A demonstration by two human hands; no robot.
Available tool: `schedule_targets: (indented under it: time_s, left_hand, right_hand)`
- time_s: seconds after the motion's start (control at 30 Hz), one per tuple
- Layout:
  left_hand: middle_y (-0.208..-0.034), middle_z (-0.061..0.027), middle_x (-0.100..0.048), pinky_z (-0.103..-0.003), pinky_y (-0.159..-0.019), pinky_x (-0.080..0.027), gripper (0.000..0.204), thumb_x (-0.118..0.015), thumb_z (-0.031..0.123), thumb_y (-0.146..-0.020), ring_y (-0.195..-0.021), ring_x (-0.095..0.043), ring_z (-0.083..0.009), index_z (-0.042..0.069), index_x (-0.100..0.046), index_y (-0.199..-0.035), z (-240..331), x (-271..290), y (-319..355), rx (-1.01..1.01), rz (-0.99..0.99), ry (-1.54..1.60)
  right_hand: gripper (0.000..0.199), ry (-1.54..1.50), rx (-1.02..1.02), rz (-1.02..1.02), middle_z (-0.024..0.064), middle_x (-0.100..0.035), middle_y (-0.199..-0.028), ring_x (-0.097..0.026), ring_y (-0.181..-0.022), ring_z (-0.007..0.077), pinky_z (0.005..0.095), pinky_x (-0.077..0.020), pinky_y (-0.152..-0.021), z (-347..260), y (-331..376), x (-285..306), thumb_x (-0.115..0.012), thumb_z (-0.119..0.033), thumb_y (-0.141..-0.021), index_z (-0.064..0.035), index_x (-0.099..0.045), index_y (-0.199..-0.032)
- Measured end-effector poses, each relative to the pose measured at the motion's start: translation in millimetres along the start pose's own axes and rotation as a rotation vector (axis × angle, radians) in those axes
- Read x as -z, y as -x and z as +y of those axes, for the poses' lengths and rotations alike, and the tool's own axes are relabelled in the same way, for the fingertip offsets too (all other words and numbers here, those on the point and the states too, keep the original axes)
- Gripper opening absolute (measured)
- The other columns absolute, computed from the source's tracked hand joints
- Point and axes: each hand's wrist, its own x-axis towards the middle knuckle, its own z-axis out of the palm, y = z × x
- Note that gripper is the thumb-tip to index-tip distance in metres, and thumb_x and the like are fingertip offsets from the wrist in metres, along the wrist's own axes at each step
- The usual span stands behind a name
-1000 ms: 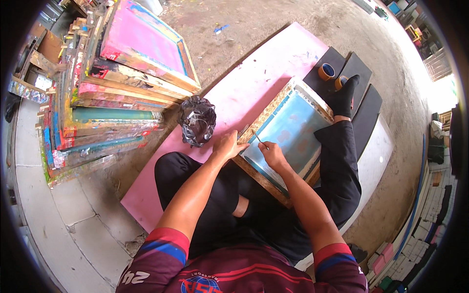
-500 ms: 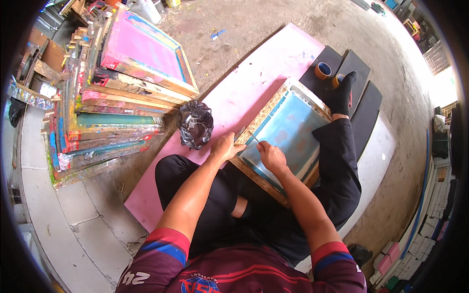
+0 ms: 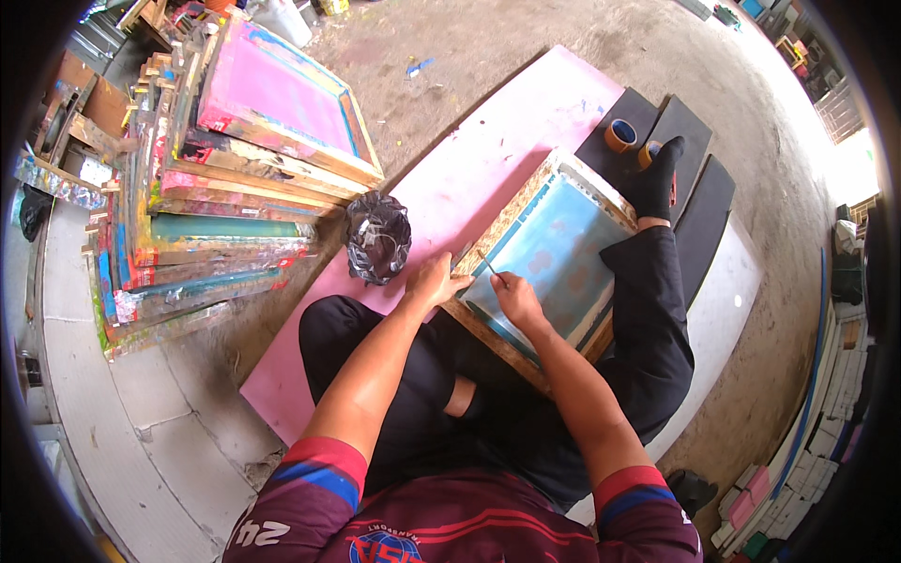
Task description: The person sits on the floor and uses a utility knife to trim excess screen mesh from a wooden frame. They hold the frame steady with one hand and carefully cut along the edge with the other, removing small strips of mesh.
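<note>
- Concrete floor point(image 3: 526, 56), stained and dusty, fills the scene; a pale tiled strip point(image 3: 103, 413) runs along the 8 o'clock edge.
- A pink board point(image 3: 488, 159) lies on the floor, running from 1 o'clock down to 7 o'clock under the seated person's legs.
- A wooden screen frame point(image 3: 549, 249) with blue mesh rests tilted across the person's lap, just right of centre; its far end lies on the pink board.
- The left hand point(image 3: 434, 281) lies flat, fingers spread, pressing on the near-left rail of the screen frame.
- The right hand point(image 3: 514, 296) is closed in a pinch on a thin stick-like tool point(image 3: 488, 266), whose tip touches the mesh near the frame's left edge. The tool's kind cannot be told.
- A crumpled black plastic bag point(image 3: 378, 236) sits on the pink board, just beside the left hand, at 10 o'clock from it.
- A stack of used screen frames point(image 3: 225, 178), smeared pink, teal and red, stands at 10 o'clock, well apart from the hands.
- Dark mats point(image 3: 699, 169) lie at 2 o'clock; a roll of brown tape point(image 3: 620, 135) rests on them, near the person's black-socked foot point(image 3: 662, 174).
</note>
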Motion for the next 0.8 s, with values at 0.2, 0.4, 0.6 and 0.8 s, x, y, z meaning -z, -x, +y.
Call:
schedule_targets:
  time_s: [0.2,0.4,0.6,0.8]
  left_hand:
    - [-0.118,-0.0251,-0.072,-0.054,-0.093,-0.054,0.073,-0.079,0.062,-0.084,-0.114,-0.068,-0.0428,-0.001,-0.063,-0.117,4,5,5,-0.031,0.041,-0.018]
    - [-0.118,-0.0252,-0.072,-0.054,-0.094,-0.055,0.073,-0.078,0.062,-0.085,-0.113,-0.069,-0.0432,-0.001,-0.063,-0.118,4,6,1,0.003,-0.008,0.009]
    - [-0.119,-0.0254,-0.072,-0.054,-0.093,-0.055,0.072,-0.077,0.061,-0.086,-0.113,-0.069,-0.0432,-0.001,-0.062,-0.119,4,6,2,0.007,-0.012,0.006]
    - [-0.12,-0.0262,-0.071,-0.054,-0.094,-0.054,0.074,-0.078,0.062,-0.085,-0.116,-0.068,-0.0429,-0.001,-0.062,-0.12,-5,1,-1,0.006,-0.016,0.003]
  right_hand:
    - [0.05,-0.518,-0.526,-0.441,-0.0008,-0.04,-0.062,-0.029,-0.045,0.0098,0.0302,-0.0253,-0.042,-46,-6,53,-0.049,-0.051,-0.111,-0.007,-0.066,-0.127]
    - [0.051,-0.654,-0.585,-0.507,0.0022,-0.047,-0.066,-0.037,-0.047,0.0122,0.0321,-0.0305,-0.043,-30,-14,56,-0.051,-0.05,-0.11,-0.0059,-0.068,-0.128]
    - [0.05,0.093,-0.233,-0.096,0.0282,-0.073,-0.11,-0.07,-0.11,0.0411,0.0463,-0.0503,-0.1,-65,10,38,-0.057,-0.044,-0.106,0.0005,-0.069,-0.126]
    - [0.048,-0.545,-0.551,-0.475,0.0072,-0.056,-0.067,-0.047,-0.047,0.0188,0.0364,-0.0372,-0.046,-38,-13,47,-0.049,-0.047,-0.11,-0.0069,-0.069,-0.129]
